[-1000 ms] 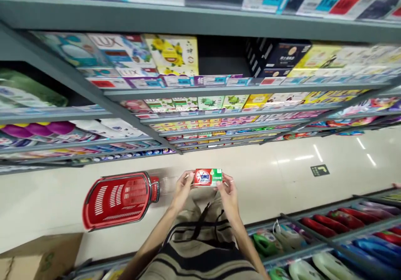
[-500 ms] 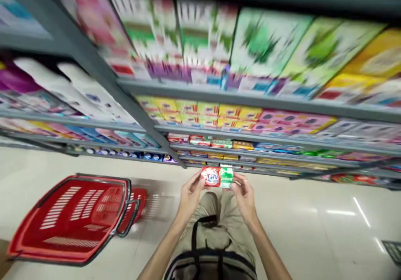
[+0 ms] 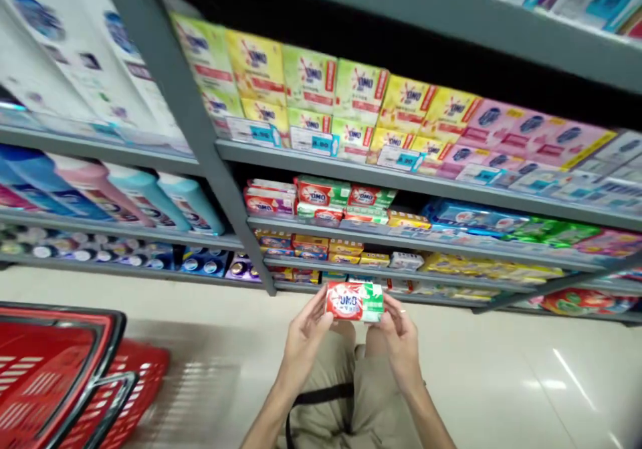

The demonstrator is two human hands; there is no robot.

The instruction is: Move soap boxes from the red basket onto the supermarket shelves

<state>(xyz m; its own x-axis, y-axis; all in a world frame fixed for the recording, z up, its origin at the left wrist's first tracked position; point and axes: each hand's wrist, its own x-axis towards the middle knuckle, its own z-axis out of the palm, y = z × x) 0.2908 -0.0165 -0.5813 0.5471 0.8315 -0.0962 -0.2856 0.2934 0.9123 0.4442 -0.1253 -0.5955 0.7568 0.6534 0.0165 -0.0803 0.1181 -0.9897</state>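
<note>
Head view: both hands' fingers point(image 3: 315, 312) apparently pinch the soap bar point(image 3: 354, 301) ends.

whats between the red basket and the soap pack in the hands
In the head view, only bare shiny floor lies between the red basket and the soap pack.

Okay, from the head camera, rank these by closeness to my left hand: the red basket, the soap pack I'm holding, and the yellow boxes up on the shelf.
1. Soap pack: held in the left hand.
2. Red basket: on the floor, lower left.
3. Yellow boxes: upper shelf, farthest.
</note>
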